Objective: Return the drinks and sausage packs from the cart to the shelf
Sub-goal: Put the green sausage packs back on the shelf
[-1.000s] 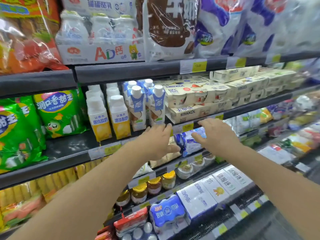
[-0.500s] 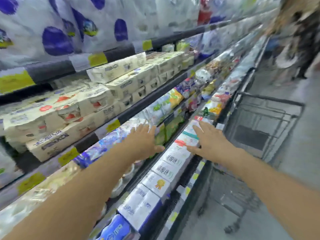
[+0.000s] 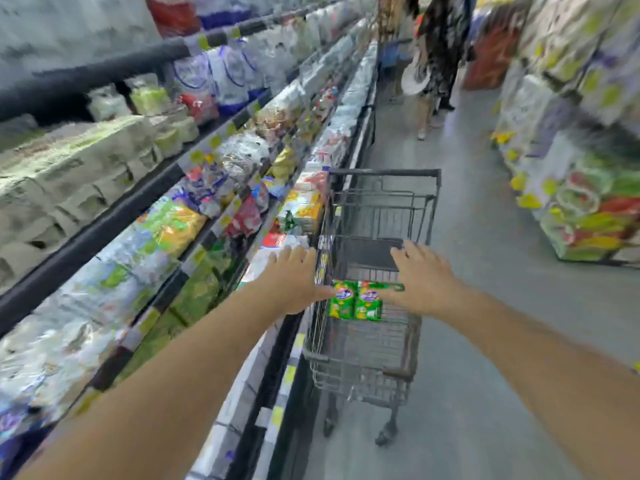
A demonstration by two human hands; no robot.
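Observation:
A dark wire shopping cart [image 3: 367, 344] stands in the aisle beside the chilled shelf [image 3: 145, 202]. Two green sausage packs [image 3: 356, 301] lie side by side in its basket. Both my arms stretch out over the cart. My left hand [image 3: 294, 277] hovers over the cart's left rim with straight spread fingers and holds nothing. My right hand [image 3: 420, 278] is spread flat above the basket, just right of the green packs, also empty. The picture is blurred by head motion.
Stocked shelf tiers with packets and cartons run along the left. A person [image 3: 436, 57] stands farther down the aisle. Stacked goods displays [image 3: 581, 168] line the right side. Grey floor [image 3: 485, 209] lies between cart and displays.
My view has swung right from the milk shelf to the aisle and cart. Both empty hands have moved from the shelf edge to above the cart's basket.

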